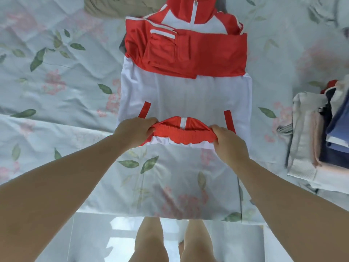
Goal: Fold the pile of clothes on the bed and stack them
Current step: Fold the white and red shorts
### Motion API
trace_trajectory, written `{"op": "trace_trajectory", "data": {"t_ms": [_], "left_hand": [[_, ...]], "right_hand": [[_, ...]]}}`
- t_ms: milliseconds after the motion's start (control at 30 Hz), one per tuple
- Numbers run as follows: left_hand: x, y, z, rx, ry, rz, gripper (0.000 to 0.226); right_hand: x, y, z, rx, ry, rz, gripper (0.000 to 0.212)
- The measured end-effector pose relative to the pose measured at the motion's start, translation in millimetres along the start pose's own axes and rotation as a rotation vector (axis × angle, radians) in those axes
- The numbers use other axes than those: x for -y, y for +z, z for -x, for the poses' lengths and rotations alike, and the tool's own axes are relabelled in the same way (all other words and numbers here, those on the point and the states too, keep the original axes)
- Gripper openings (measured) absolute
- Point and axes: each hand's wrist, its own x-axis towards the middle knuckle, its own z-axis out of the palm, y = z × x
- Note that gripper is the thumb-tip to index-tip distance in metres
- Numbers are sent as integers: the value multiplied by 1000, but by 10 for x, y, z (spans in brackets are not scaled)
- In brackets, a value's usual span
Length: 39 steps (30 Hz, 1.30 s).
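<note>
Both hands grip the red elastic hem [181,138] of a red and white jacket [186,95]: the left hand [135,130] pinches it at the left end and the right hand [227,142] at the right end, with fingers curled around the bunched fabric. The hem is raised a little from the bed [56,91], near its front edge. The jacket lies flat on the floral sheet, collar away from the person, and its red sleeves [188,52] are folded across the chest. I judge that the step in hand is the bottom fold of this jacket. The next move probably calls for carrying the hem up and forward, to lay it over the sleeves, keeping both ends level so that the white body does not twist. At the right side of the bed a stack of folded clothes [321,137] waits, well apart from the jacket. A beige garment [117,6] lies beyond the collar.
</note>
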Motion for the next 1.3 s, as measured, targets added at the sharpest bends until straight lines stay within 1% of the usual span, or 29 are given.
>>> {"op": "trace_trajectory", "data": {"t_ms": [33,100,233,333,367,400,433,467,533,600,667,733,800,867,933,967,1000,1033,1067,1100,1133,1167,1233,1300], "left_hand": [[2,-69,-18,39,25,6,28],[4,-167,-6,152,69,32,27],[-15,-171,144,433,87,201,21],[-47,-155,263,645,59,292,15],[-58,-162,280,685,52,316,16],[-65,-186,278,694,60,326,18],[-69,-228,251,675,70,325,19],[-69,-284,201,634,80,319,19],[-51,-424,74,542,86,307,20],[-43,-606,-63,472,98,255,24],[-55,-815,-222,396,133,182,28],[-46,-1031,-424,269,168,90,32],[-39,-1290,-663,105,186,-14,36],[-39,-1569,-931,-91,142,-119,39],[-31,-1799,-1204,-354,92,-208,34],[-29,-1858,-1335,-500,72,-252,28],[-21,-1869,-1460,-623,51,-304,28],[-4,-1831,-1566,-690,21,-367,38],[1,-1753,-1634,-718,0,-411,50],[-11,-1638,-1666,-711,14,-414,57],[-33,-1491,-1676,-643,48,-375,60],[-67,-1318,-1654,-534,80,-311,59],[-111,-959,-1560,-282,146,-201,60],[-142,-645,-1419,-50,178,-207,74]], "right_hand": [[23,-59,-14,54,17,16,34],[47,-156,8,235,60,1,25],[67,-202,148,531,146,-123,27],[152,-224,254,849,140,-67,23],[174,-250,278,915,133,-27,21],[185,-286,287,939,133,-9,20],[178,-325,273,928,154,-37,21],[164,-372,235,880,184,-90,20],[128,-472,104,726,227,-178,19],[80,-577,-70,566,237,-224,23],[35,-688,-256,371,211,-205,18],[26,-831,-443,123,154,-91,8],[50,-1008,-658,-98,106,25,12],[77,-1195,-946,-274,68,79,17],[90,-1355,-1268,-448,68,114,24],[81,-1403,-1432,-525,75,112,32],[91,-1440,-1562,-580,86,91,41],[100,-1440,-1661,-600,94,68,49],[116,-1409,-1722,-587,94,56,54],[132,-1350,-1748,-546,84,60,58],[141,-1256,-1741,-476,64,71,61],[138,-1134,-1706,-387,35,85,62],[103,-838,-1589,-154,-12,112,65],[46,-531,-1469,104,-50,143,72]]}}
